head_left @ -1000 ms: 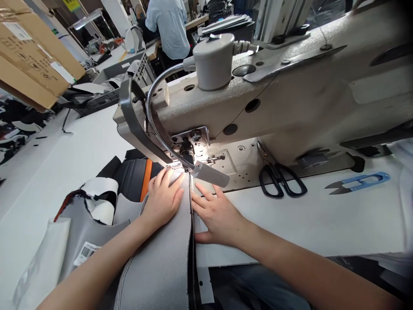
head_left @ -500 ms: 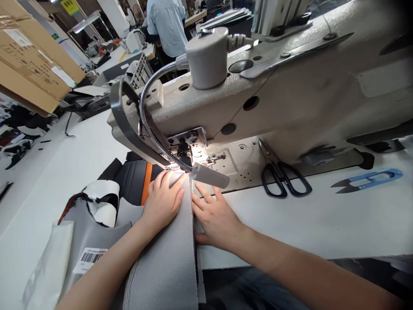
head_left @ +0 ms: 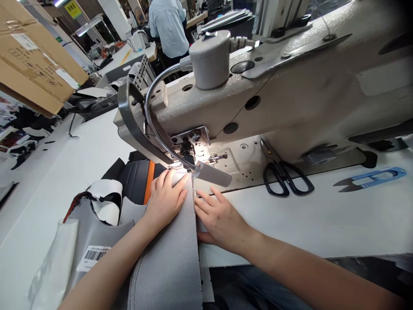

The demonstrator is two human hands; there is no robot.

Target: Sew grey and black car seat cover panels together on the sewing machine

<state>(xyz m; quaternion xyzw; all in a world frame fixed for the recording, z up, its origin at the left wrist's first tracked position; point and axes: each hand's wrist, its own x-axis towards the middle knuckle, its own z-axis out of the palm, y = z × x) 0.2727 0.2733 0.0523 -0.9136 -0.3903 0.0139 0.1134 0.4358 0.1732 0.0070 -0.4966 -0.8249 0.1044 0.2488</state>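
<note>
A long piece of grey woven fabric runs from the sewing machine down toward me, its far end under the lit needle area. My left hand lies on top of the fabric close to the needle, fingers stretched forward and pressing it. Along the fabric's right edge rests my right hand, fingers spread, the fingertips touching the edge. The grey tube of the machine's lamp hangs just above and partly hides the needle area. To the left, a dark padded piece with an orange stripe joins more grey material.
Black-handled scissors lie on the machine bed, and blue thread snips on the white table. At left are a labelled grey piece, a cardboard box and a grey crate. A person in light blue stands behind.
My right hand has slid slightly back toward me along the fabric edge. The whole view has shifted a little; my left hand stays on the fabric.
</note>
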